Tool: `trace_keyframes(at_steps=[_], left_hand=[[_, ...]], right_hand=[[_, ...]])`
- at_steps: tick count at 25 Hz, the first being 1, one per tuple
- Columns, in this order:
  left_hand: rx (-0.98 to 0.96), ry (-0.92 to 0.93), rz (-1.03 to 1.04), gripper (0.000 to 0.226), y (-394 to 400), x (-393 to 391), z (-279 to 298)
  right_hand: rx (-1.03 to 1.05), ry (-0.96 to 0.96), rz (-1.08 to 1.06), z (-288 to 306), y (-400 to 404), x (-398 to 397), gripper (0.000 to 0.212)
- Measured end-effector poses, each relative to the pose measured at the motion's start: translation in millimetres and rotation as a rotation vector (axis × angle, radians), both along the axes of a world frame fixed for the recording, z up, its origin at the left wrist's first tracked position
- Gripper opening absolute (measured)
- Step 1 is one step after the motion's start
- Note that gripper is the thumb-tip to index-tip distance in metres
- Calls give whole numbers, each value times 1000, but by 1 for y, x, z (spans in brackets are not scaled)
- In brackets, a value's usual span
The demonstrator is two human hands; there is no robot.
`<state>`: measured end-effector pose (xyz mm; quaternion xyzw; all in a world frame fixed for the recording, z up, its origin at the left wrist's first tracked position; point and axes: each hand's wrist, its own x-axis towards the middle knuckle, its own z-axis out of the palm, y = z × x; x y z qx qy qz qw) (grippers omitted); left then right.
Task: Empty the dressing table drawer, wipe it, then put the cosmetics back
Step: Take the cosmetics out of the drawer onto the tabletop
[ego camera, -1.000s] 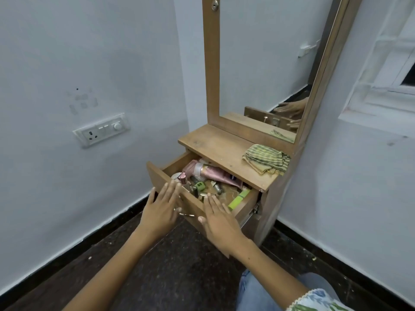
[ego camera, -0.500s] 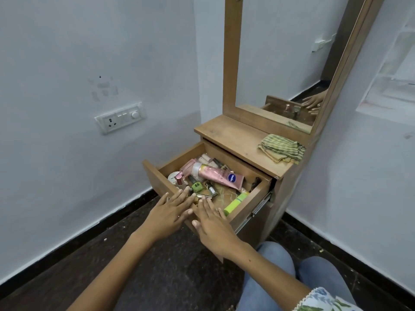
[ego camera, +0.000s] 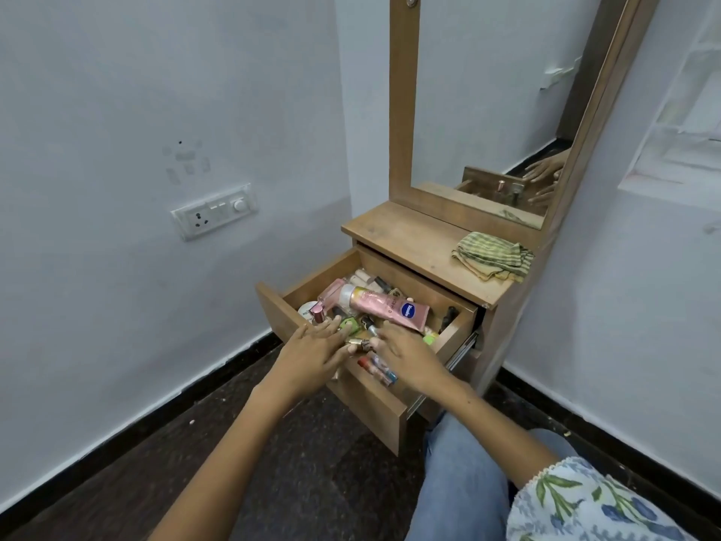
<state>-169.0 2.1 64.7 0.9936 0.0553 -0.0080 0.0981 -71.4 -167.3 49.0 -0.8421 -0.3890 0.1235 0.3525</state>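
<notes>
Both grips over open drawer

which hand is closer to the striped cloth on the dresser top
Right. The right hand is over the near right part of the open drawer, below the striped cloth on the dresser top. The left hand is further left, over the drawer's near left part.

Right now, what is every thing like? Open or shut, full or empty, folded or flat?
drawer: pulled open, full of cosmetics
pink tube: lying on its side on top of the pile, cap on
cloth: crumpled on the tabletop, unused
left hand: open, fingers reaching into the drawer
right hand: open, fingers among the small bottles
</notes>
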Motion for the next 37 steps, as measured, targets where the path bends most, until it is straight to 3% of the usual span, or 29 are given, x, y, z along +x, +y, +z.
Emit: trace_keyframes(at_steps=[4,8,18,23,28,30,32,34,35,37], left_hand=[[43,-66,-2,52,-10,35,7],[58,-115,-29,40,-8,78,7],[207,-46,-64,54,25,133,0],[122,-270,-87,59,25,130,-5],[-4,-437,-8,47,19,127,8],[-22,-487,54,53,18,125,15],[-80,-548,157,57,16,121,21],[-192,-599,273,60,13,117,24],[-265,-611,328,61,12,116,23],[-387,-611,404,63,8,115,20]], right_hand=[[-203,-262,-133,-4,3,63,37],[-381,-305,-98,-4,17,98,48],[-553,-394,19,13,37,118,57],[-511,-635,54,50,35,114,50],[-452,-745,157,79,33,118,43],[-375,-872,199,88,33,119,44],[-126,-980,207,93,26,114,39],[136,-964,256,91,9,102,21],[156,-917,302,86,0,95,13],[-109,-711,405,68,-13,89,14]])
